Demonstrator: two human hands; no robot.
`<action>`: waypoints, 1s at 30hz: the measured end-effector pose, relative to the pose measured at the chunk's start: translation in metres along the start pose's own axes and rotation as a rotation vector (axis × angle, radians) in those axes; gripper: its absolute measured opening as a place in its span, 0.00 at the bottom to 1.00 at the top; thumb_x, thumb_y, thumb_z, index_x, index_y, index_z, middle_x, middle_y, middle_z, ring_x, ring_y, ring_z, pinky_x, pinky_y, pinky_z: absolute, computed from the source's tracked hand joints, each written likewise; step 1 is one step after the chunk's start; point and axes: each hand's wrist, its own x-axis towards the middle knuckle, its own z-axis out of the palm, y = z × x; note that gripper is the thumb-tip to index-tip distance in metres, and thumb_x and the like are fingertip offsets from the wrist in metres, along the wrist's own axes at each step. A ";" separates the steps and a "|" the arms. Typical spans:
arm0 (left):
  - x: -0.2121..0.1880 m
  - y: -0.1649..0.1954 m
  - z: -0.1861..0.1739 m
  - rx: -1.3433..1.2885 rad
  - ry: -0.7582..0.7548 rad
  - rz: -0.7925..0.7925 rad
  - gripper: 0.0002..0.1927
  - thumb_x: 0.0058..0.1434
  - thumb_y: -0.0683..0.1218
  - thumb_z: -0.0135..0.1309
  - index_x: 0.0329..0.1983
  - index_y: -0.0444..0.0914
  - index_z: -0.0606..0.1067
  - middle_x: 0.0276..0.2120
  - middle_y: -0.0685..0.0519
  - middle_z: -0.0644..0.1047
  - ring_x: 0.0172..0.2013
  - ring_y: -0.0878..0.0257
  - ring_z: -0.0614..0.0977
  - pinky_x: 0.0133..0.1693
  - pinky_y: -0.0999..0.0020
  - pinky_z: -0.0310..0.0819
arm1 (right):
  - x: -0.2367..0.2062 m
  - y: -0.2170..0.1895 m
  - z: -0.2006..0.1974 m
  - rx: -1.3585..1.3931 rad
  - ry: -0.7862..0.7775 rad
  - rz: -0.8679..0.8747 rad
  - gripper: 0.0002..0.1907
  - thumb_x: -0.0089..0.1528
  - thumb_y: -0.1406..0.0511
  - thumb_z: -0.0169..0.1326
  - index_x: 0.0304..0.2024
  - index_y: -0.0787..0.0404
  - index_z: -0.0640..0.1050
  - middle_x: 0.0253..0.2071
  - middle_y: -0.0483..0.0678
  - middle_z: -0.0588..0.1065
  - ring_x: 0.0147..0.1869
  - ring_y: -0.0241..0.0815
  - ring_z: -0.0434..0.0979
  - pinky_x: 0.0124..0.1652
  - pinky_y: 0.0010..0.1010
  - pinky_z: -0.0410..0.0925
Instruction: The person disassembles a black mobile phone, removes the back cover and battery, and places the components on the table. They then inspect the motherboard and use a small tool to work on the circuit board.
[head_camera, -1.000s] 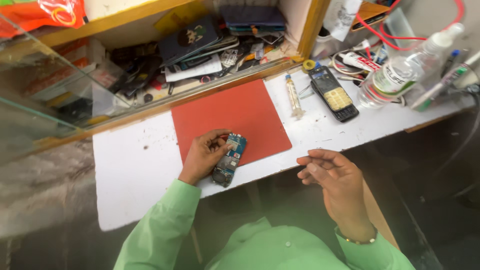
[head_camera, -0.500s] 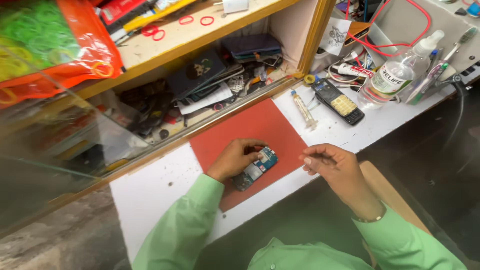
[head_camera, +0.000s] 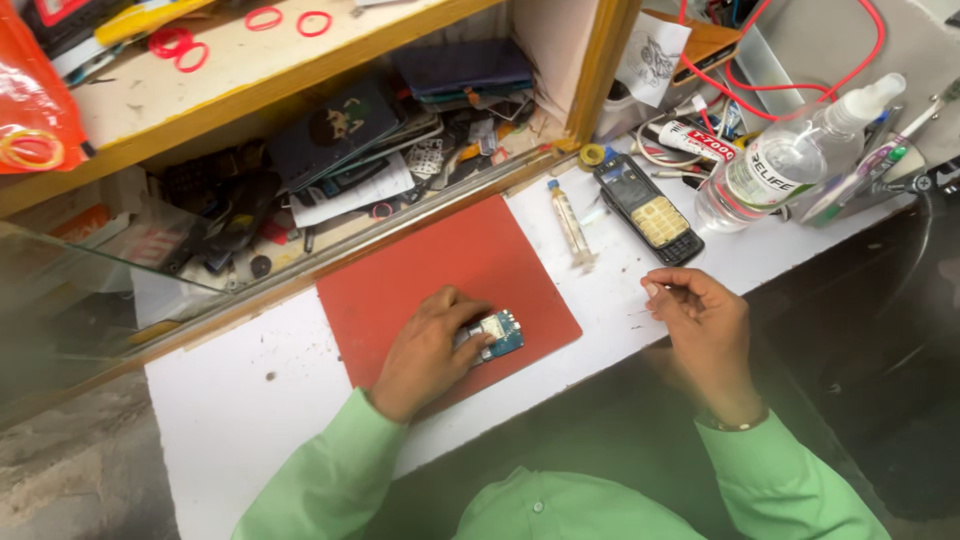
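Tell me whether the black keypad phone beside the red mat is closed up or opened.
Opened: the black keypad phone lies flat on the white counter, its upper section showing bare housing with no screen.

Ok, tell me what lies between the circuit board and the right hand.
In the head view, between the circuit board and the right hand lie only the red mat's edge and bare white worktop.

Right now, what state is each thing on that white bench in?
Small blue circuit board: flat on the red mat, pinned by the left hand.
Right hand: raised over the white bench, fingertips pinched; contents too small to tell.
Black keypad phone: face up, front cover off.
Clear syringe: lying flat, blue-capped.
Clear spray bottle: lying tilted, capped.
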 end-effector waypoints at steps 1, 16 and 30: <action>-0.004 0.001 0.000 0.022 0.021 0.017 0.19 0.56 0.47 0.62 0.51 0.38 0.79 0.44 0.50 0.76 0.50 0.52 0.77 0.52 0.58 0.71 | -0.001 0.003 -0.001 0.000 -0.003 0.019 0.10 0.64 0.70 0.59 0.47 0.68 0.81 0.36 0.45 0.79 0.37 0.29 0.76 0.40 0.21 0.70; -0.067 0.031 0.055 0.246 0.523 -0.402 0.33 0.47 0.57 0.70 0.53 0.37 0.76 0.39 0.48 0.75 0.42 0.50 0.76 0.44 0.54 0.70 | 0.025 -0.030 0.048 -0.482 -0.078 -0.476 0.15 0.59 0.66 0.64 0.47 0.65 0.80 0.41 0.53 0.76 0.41 0.48 0.77 0.38 0.35 0.71; -0.066 0.049 0.043 -0.245 0.578 -0.169 0.25 0.58 0.43 0.65 0.59 0.36 0.73 0.42 0.47 0.77 0.37 0.56 0.80 0.39 0.62 0.79 | 0.014 -0.037 0.045 -0.073 -0.163 -0.386 0.17 0.66 0.75 0.52 0.59 0.69 0.75 0.47 0.49 0.69 0.44 0.35 0.73 0.42 0.23 0.70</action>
